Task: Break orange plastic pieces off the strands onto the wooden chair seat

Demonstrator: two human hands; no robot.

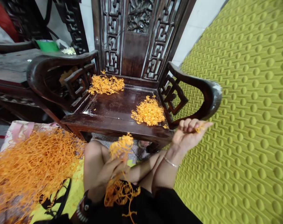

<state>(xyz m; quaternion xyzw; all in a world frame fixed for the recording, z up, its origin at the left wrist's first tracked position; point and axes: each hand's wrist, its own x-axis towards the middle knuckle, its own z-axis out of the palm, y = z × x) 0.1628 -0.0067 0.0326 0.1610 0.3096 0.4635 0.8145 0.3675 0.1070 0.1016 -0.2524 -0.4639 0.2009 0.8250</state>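
Nearest the camera, black clothing (164, 207) is covering the person's lap, and a loose orange tangle (120, 191) is hanging over it below the left hand (114, 169), one strand trailing toward the bottom edge. The left hand's grip is closing around an orange bunch (121, 145); its long axis is running away from the body, the curly, tufted end pointing toward the wooden chair (113, 104). The right hand (189, 132) is reaching out beside the chair's right armrest (211, 96), fingers curling and thumb pointing to the right, its grip pinching a small orange piece (199, 127) too blurred for its direction to be told. On the chair seat, one orange heap (106, 84) is lying at the rear left, stretching side to side, and a rounder heap (149, 111) is sitting near the front right corner. To the person's left, a large pile of orange strands (39, 165) is spreading, its strands pointing many ways and partly covering a patterned bag (9, 135) with pink handles; what the bag is holding cannot be told. Farther off, a green bowl (47, 46) is standing on a side table (13, 67), its contents unclear, with small pale bits (68, 50) lying just beside it.
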